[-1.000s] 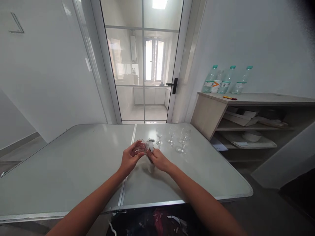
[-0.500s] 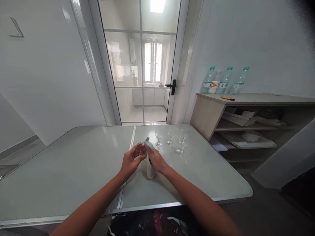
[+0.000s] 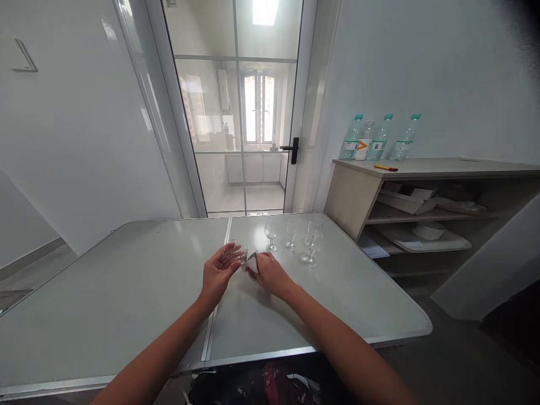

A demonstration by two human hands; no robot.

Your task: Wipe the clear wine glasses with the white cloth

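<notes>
My left hand (image 3: 216, 273) is closed round a clear stemmed glass (image 3: 231, 249), which lies tilted on its side in the fingers. Its foot points toward my right hand (image 3: 270, 273). A bunched white cloth (image 3: 252, 262) is gripped in that right hand, close against the foot end of the glass. Most of the cloth is hidden behind the fingers. Both hands are above the table, near the metal seam. Beyond them, several similar glasses stand upright, among them a nearby glass (image 3: 270, 236) and one farther right (image 3: 311, 250).
The pale table (image 3: 126, 292) has a metal seam (image 3: 210, 332) across it. At the right, a wooden shelf unit (image 3: 354, 197) carries several plastic bottles (image 3: 377, 140) and a yellow-red pen-like object (image 3: 385, 167). A glazed door (image 3: 240, 129) stands behind the table.
The glass has turned from its rim facing me to lying sideways, foot toward the right. My right hand has gathered up the cloth, which hung down before.
</notes>
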